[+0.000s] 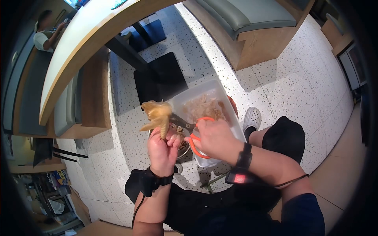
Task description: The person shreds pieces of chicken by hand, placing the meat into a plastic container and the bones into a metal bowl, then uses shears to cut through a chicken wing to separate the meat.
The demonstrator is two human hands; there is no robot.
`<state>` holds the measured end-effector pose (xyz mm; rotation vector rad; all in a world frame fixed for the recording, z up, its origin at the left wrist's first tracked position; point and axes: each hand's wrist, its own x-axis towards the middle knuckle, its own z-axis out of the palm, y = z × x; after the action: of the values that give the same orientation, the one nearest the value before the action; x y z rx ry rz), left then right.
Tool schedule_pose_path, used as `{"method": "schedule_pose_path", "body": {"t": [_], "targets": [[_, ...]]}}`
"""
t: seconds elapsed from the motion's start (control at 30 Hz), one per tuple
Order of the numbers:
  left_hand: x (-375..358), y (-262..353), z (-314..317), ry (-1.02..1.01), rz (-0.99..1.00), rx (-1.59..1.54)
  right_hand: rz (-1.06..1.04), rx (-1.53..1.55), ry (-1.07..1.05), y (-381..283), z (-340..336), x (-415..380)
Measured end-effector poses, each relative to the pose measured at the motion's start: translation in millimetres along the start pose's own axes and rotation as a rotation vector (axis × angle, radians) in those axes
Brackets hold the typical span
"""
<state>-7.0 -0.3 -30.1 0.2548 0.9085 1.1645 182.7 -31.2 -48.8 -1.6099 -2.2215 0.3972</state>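
My left hand (pixel 162 148) is closed round the lower end of a yellowish chicken foot (pixel 157 113), which it holds up with the toes pointing away. In my right hand (pixel 220 138) is a pair of scissors (pixel 195 148) with orange handles, fingers through the loops. The dark blades reach left to the foot and overlap it in this view. Below the hands stands a white plastic tub (pixel 182 96) with a heap of pale chicken feet (pixel 205 107) in it. A round bowl (pixel 184 155) with small brownish pieces is partly hidden behind my left hand.
A curved white table (pixel 82 43) with a wooden edge stands at upper left, its black base (pixel 161 74) on the speckled floor. Padded benches (pixel 260 17) flank it. A person (pixel 47 37) sits at far left. Shelves with goods (pixel 55 196) are at lower left.
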Motion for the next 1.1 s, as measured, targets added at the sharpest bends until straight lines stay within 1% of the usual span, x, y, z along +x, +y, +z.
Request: {"method": "schedule_pose_path", "body": {"t": [0.13,0.2,0.27,0.33,0.37,0.4,0.5,0.53,0.6,0.63,0.67,0.73,0.77,0.8,0.83,0.87,0.9,0.93,0.97,1.0,1.07,1.1], "targets": [[-3,-2,9,-0.015,0.054,0.058,-0.006,-0.028,0.009,-1,-1,1],[-2,-6,6,-0.101,0.101,0.117,-0.027,-0.043,0.019,1,0,1],[-4,-6,8,-0.092,0.131,0.158,-0.06,-0.062,0.034,1,-3,2],[-7,-6,14,-0.013,0.173,0.168,0.012,0.015,-0.058,1,-10,2],[-6,-6,12,-0.039,0.198,0.203,0.012,0.023,-0.036,4,-9,1],[-6,-6,12,-0.038,0.221,0.189,-0.013,0.013,-0.032,6,-9,0],[-8,-5,11,0.004,0.222,0.302,-0.032,-0.03,-0.083,12,-14,-2],[-9,-3,10,0.005,0.238,0.286,-0.051,-0.042,-0.083,13,-18,-1],[-12,-1,10,-0.006,0.262,0.442,-0.001,0.002,-0.217,12,-33,-1],[-10,0,4,-0.015,0.308,0.53,0.006,0.079,-0.273,13,-38,0],[-9,3,1,-0.016,0.311,0.518,0.001,0.068,-0.277,18,-41,2],[-12,9,3,-0.036,0.388,0.68,-0.159,0.268,-0.346,26,-44,5],[-16,13,6,-0.021,0.327,0.638,-0.158,0.264,-0.35,24,-45,5],[-15,14,4,-0.02,0.325,0.634,-0.074,0.263,-0.376,17,-48,7],[-13,14,2,-0.043,0.27,0.564,0.01,0.261,-0.401,11,-49,8],[-12,13,0,-0.067,0.217,0.495,0.01,0.257,-0.403,8,-47,7],[-12,12,0,-0.068,0.156,0.444,0.024,0.205,-0.3,5,-43,6],[-11,9,0,-0.069,0.157,0.443,0.037,0.153,-0.196,5,-39,4],[-9,5,-1,-0.067,0.154,0.381,0.006,0.067,-0.149,6,-33,3],[-9,3,0,-0.064,0.152,0.318,0.005,0.068,-0.148,5,-29,0],[-12,1,5,-0.031,0.186,0.366,0.018,0.013,-0.07,1,-22,-5],[-12,0,8,0.003,0.218,0.413,0.017,0.011,-0.068,1,-18,-6]]}}
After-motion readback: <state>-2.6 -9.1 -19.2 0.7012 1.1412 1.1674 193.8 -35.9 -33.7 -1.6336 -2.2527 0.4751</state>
